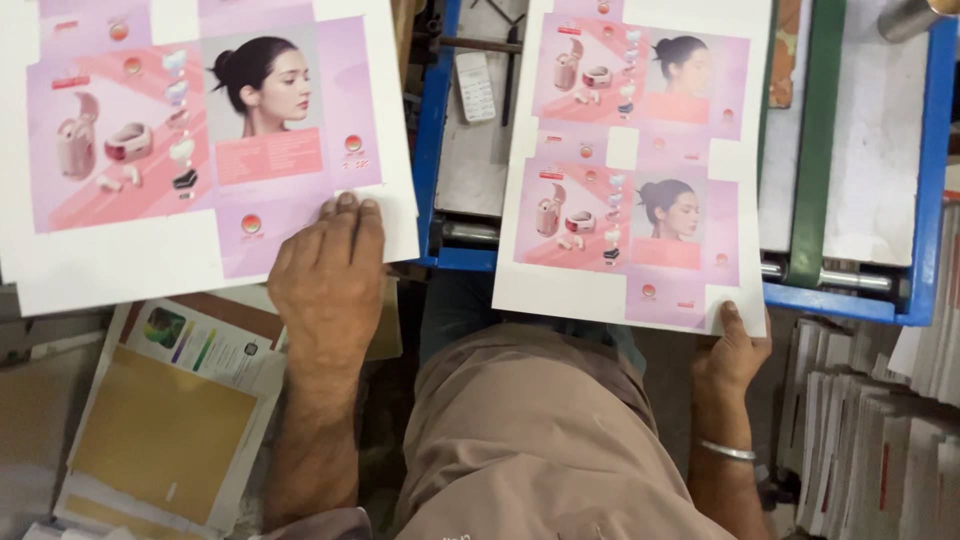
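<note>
View from above of a print-shop workstation. A blue-framed machine bed [930,150] with a grey plate and a green bar fills the upper right; a small white keypad device [475,86] lies on its grey centre panel. Stacks of paper on edge [880,440] stand at lower right, and a yellow-covered board on loose printed leaflets [165,430] lies at lower left. The person's tan-clothed lap occupies the lower centre.

The left printed sheet [200,140], pink and lilac with product pictures, is cut off by the top and left frame edges; the right printed sheet [635,160] is cut off at the top. The fine print is too small to read.

The left hand [328,285] rests palm down, fingers together, fingertips on the left sheet's lower right corner. The right hand [735,350], a metal bangle on its wrist, pinches the right sheet's lower right corner, thumb on top; the fingers beneath are hidden.
</note>
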